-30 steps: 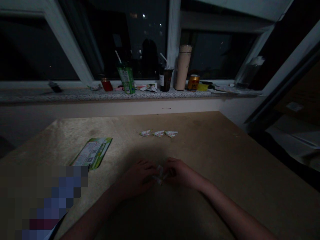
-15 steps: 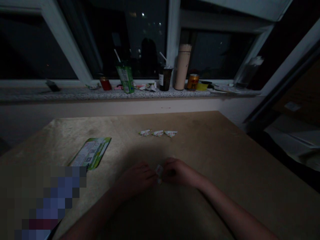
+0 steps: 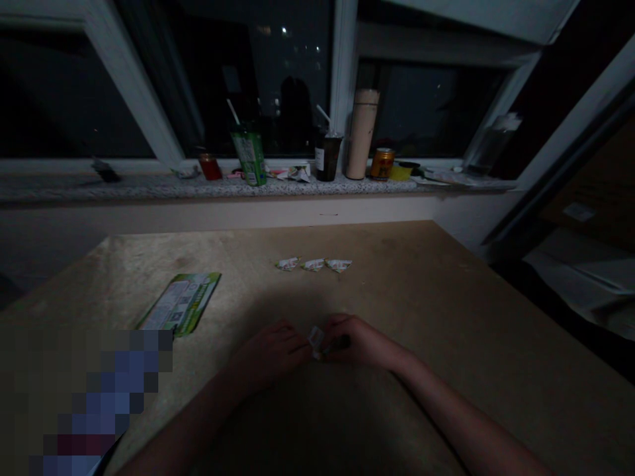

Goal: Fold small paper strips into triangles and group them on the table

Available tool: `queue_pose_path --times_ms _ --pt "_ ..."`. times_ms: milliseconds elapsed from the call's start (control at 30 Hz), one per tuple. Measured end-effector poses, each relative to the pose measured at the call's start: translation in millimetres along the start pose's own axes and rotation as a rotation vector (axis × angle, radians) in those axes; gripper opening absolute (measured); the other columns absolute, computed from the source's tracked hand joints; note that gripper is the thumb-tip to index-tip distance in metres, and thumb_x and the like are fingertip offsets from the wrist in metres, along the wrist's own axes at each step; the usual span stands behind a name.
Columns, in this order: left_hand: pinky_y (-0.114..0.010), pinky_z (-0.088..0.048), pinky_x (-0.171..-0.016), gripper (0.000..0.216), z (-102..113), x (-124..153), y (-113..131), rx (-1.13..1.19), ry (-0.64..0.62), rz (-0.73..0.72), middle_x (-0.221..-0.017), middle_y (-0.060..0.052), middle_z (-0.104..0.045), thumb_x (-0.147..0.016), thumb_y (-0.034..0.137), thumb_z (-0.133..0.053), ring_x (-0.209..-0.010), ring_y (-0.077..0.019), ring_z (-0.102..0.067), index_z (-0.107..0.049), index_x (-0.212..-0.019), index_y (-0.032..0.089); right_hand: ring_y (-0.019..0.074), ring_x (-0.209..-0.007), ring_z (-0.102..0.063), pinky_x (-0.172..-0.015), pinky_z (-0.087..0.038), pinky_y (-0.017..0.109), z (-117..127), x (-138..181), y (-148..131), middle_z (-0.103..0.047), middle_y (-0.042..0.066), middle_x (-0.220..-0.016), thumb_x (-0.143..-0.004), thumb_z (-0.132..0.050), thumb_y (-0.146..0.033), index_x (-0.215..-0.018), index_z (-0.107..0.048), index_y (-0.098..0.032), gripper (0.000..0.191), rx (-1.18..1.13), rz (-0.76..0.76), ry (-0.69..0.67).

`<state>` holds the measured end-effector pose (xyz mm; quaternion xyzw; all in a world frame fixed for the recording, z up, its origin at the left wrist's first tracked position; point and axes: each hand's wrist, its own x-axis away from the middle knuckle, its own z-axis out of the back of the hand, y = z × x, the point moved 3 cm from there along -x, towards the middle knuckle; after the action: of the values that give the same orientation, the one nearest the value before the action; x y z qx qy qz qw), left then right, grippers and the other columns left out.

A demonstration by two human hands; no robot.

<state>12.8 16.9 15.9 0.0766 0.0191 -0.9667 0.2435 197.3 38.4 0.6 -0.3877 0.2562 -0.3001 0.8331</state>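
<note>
Between my two hands, low over the table, is a small whitish printed wrapper or paper piece; its exact kind is too dim to make out. My left hand rests low with fingers together, their tips at the piece's left side. On its right side, my right hand pinches it between curled fingers and thumb. Beyond the hands, three small folded triangular packets lie in a row: a left one, a middle one and a right one.
A green printed bag lies flat on the tan table at left. On the windowsill behind stand a green cup, a dark cup with a straw, a tall pinkish flask and an orange can.
The small piece between my fingers has shifted and tilted slightly. Both hands stay in nearly the same place, and the three packets have not moved.
</note>
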Motion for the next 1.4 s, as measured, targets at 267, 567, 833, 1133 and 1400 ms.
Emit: queue_pose_path --times_ms 267,567,833,1133,1400 --pt "-0.037 -0.036 -0.094 0.019 -7 -3 -5 0.082 0.007 0.109 -0.103 -0.002 -0.065 -0.095 0.020 -0.043 -0.097 -0.0189 -0.057 -0.061 -0.102 0.025 0.0132 -0.078 -0.059 -0.068 -0.046 0.023 -1 -1 1 -0.064 0.003 -0.085 -0.076 -0.070 -0.026 -0.085 -0.074 -0.020 0.011 0.000 0.016 0.010" --pt "-0.042 -0.032 -0.095 0.023 0 0 -9 0.256 0.084 0.314 -0.113 -0.004 -0.053 -0.082 0.035 -0.061 -0.108 -0.0262 -0.045 -0.064 -0.104 0.029 0.0130 -0.071 -0.057 -0.063 -0.043 0.022 -1 -4 3 -0.061 0.002 -0.076 -0.086 -0.059 -0.030 -0.083 -0.072 -0.018 0.018 0.026 -0.020 0.063" --pt "-0.047 -0.031 -0.094 0.015 -6 -4 -12 0.283 0.067 0.447 -0.113 -0.005 -0.050 -0.087 0.034 -0.058 -0.109 -0.0276 -0.042 -0.066 -0.096 0.026 0.0130 -0.072 -0.055 -0.064 -0.041 0.022 -10 -8 5 -0.059 0.003 -0.079 -0.087 -0.056 -0.019 -0.080 -0.064 -0.016 0.011 0.202 -0.073 0.153" --pt "-0.046 -0.034 -0.090 0.020 -12 -7 -12 0.276 0.093 0.540 -0.106 -0.005 -0.054 -0.090 0.036 -0.051 -0.103 -0.0260 -0.047 -0.066 -0.091 0.022 0.0167 -0.079 -0.061 -0.069 -0.041 0.024 -16 -18 3 -0.067 0.007 -0.085 -0.090 -0.050 -0.019 -0.086 -0.064 -0.016 0.015 0.410 -0.246 0.124" --pt "-0.048 -0.033 -0.091 0.024 -11 -2 -17 0.209 0.131 0.653 -0.108 -0.006 -0.052 -0.086 0.042 -0.055 -0.104 -0.0283 -0.046 -0.068 -0.084 0.022 0.0178 -0.082 -0.061 -0.071 -0.040 0.025 -19 -21 -1 -0.067 0.006 -0.088 -0.093 -0.045 -0.022 -0.090 -0.064 -0.017 0.020 0.511 -0.331 0.099"
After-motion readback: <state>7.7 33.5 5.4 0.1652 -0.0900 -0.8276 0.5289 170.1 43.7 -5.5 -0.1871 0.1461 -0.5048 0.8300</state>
